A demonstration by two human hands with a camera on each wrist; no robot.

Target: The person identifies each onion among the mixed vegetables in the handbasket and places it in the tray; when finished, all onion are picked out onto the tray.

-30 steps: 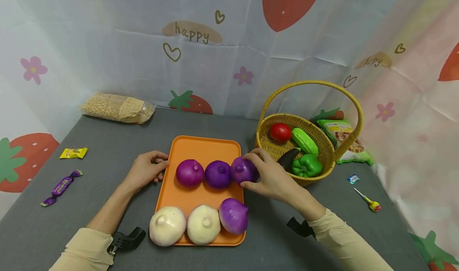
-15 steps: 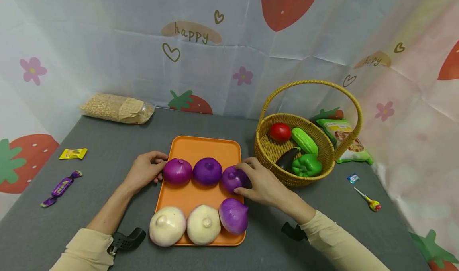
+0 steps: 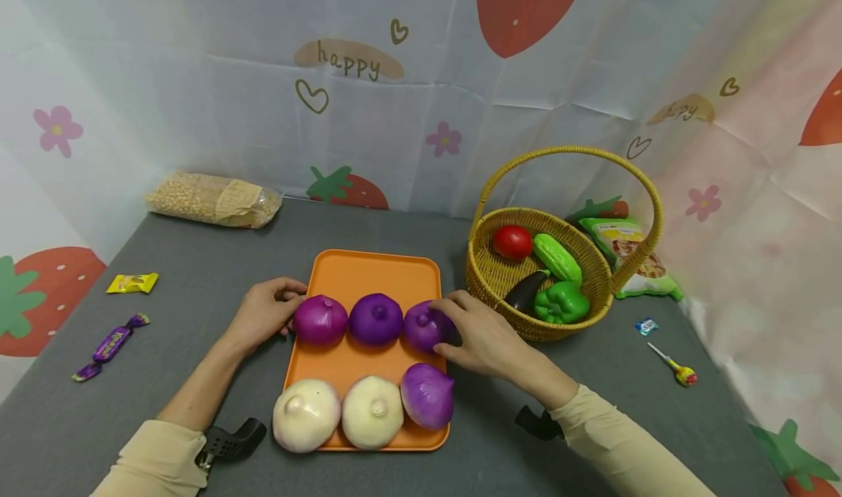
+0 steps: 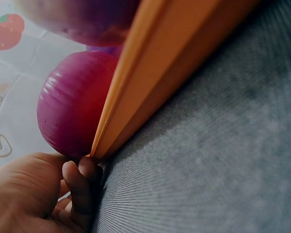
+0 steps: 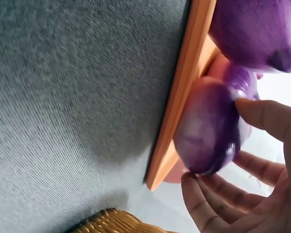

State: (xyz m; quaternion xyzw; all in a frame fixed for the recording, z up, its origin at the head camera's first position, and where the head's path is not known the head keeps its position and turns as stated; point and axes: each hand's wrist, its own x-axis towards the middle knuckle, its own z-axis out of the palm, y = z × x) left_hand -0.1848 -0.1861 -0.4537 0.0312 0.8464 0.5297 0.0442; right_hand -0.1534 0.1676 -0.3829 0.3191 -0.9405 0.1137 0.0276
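Note:
An orange tray [image 3: 388, 267] lies on the table with two rows of round vegetables. My left hand [image 3: 266, 310] grips its left rim, thumb on top and fingers curled beside it. Next to that thumb, a magenta onion [image 3: 320, 320] sits at the rim. A darker purple onion [image 3: 376, 320] is in the middle of this row. My right hand [image 3: 483, 336] holds the right-hand purple onion [image 5: 206, 131] between thumb and fingers, over the tray's right edge. The nearer row has two cream, onion-shaped vegetables [image 3: 307, 414] and a purple onion [image 3: 427, 396] with a pointed tip.
Right of the tray stands a wicker basket [image 3: 483, 281] with a tomato [image 3: 512, 242], cucumber [image 3: 557, 257], eggplant [image 3: 526, 292] and green pepper [image 3: 562, 302]. A lollipop [image 3: 674, 365] and wrapped candies [image 3: 113, 343] lie at the sides. Bags [image 3: 213, 199] stand at the back.
The far row of three onions has shifted left along the tray, with my right hand moving left on the end one. My left hand has stayed at the rim.

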